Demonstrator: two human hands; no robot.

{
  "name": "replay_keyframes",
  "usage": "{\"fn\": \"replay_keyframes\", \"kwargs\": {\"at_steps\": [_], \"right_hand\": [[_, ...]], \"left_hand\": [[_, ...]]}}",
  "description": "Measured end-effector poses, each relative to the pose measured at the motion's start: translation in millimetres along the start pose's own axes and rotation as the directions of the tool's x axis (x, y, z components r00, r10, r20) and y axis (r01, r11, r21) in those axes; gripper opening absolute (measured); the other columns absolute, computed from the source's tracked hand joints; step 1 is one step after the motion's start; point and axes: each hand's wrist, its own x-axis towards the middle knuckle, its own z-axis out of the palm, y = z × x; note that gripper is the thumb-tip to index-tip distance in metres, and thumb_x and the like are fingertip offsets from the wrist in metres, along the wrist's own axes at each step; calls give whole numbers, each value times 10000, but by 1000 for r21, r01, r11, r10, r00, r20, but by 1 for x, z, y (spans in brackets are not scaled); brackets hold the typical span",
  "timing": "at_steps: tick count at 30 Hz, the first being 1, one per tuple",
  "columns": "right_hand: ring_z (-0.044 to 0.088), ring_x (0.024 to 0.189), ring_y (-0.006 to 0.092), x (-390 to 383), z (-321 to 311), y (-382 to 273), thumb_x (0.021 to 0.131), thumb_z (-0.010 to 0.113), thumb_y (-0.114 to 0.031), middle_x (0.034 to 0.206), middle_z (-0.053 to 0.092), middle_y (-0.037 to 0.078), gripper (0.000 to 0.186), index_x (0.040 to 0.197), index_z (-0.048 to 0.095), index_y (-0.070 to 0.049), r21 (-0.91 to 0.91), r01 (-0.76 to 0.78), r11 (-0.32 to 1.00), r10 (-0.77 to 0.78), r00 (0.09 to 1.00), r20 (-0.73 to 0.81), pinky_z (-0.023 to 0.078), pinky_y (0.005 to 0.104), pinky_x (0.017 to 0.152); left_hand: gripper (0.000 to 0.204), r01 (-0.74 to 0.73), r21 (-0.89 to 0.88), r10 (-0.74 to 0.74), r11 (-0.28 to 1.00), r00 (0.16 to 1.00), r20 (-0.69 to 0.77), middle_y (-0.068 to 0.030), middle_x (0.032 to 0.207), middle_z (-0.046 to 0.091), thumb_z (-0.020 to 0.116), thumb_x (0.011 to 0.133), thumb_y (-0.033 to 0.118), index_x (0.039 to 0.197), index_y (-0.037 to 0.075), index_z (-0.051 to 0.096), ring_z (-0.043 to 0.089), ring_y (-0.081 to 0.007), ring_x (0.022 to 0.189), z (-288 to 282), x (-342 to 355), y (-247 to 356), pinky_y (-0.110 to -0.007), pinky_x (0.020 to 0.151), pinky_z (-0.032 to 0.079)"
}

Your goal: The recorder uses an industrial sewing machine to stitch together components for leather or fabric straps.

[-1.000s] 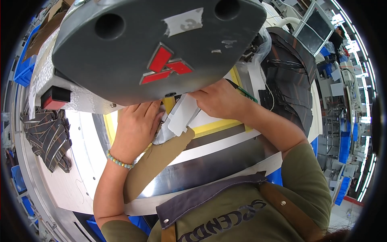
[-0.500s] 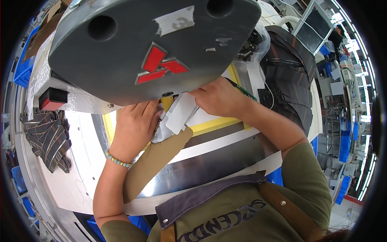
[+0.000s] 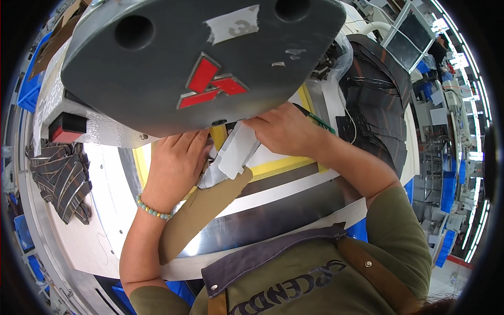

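Note:
A large dark grey machine head with a red emblem overhangs my hands. My left hand, with a bead bracelet at the wrist, has fingers bent close together at its lower edge; what they hold is hidden. My right hand has curled fingers on a white card-like piece, tips partly under the head. A brown strip runs diagonally from that piece toward my body, over a metal edge. A yellow-bordered frame lies beneath, and a green-and-black tool is behind my right hand.
Striped dark fabric pieces are heaped at the left; larger dark pieces lie stacked at the right. A black-and-red box is on the machine's left side. Blue bins and shelving stand beyond the table.
The dark machine head shifts a little left, then slightly back right. My hands and the white piece stay nearly in place, with only very small movements.

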Motion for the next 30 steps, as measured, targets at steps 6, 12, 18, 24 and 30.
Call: {"fn": "replay_keyframes", "kwargs": {"at_steps": [6, 12, 18, 24, 30], "right_hand": [[685, 1118, 295, -2, 4, 2, 806, 718, -44, 1226, 673, 100, 385, 1185, 730, 28, 7, -6, 1000, 6, 1000, -3, 571, 431, 1020], [684, 1122, 286, -4, 5, 0, 808, 729, -61, 1230, 673, 94, 387, 1184, 732, 33, 17, 7, 1000, -6, 1000, -7, 570, 421, 1024], [680, 1128, 277, -2, 2, -2, 806, 737, -72, 1239, 671, 89, 402, 1195, 730, 31, 0, 3, 1000, -3, 1000, 11, 568, 416, 1024], [683, 1120, 281, -5, 2, -3, 818, 725, -73, 1234, 672, 90, 390, 1194, 728, 31, -7, 2, 1000, -2, 1000, 6, 568, 418, 1017], [683, 1126, 287, -4, 3, -3, 824, 713, -60, 1237, 671, 97, 380, 1191, 727, 35, 12, 1, 1000, -1, 1000, 4, 572, 425, 1019]], "left_hand": [[399, -16, 16, 16, 1000, 1000, -10, -155, 1216, 752, 792, 899, 77, 1280, -22, 724, 675, -359, 1146, 0, 0, 0, -474, 1022, 530], [403, -32, 24, 33, 999, 999, -31, -143, 1212, 754, 793, 900, 85, 1283, -18, 724, 680, -347, 1109, -1, 2, 1, -462, 999, 537], [400, -35, 36, 36, 999, 999, -32, -143, 1218, 754, 792, 905, 90, 1285, -15, 724, 683, -345, 1093, -1, 0, 1, -455, 985, 542], [396, -37, 19, 37, 999, 999, -28, -147, 1230, 753, 791, 909, 92, 1285, -19, 731, 684, -347, 1094, -1, 0, 2, -453, 977, 549], [404, -41, 16, 42, 999, 999, -32, -148, 1234, 753, 796, 906, 95, 1288, -18, 732, 684, -351, 1099, 0, 0, 0, -453, 979, 549]]}}
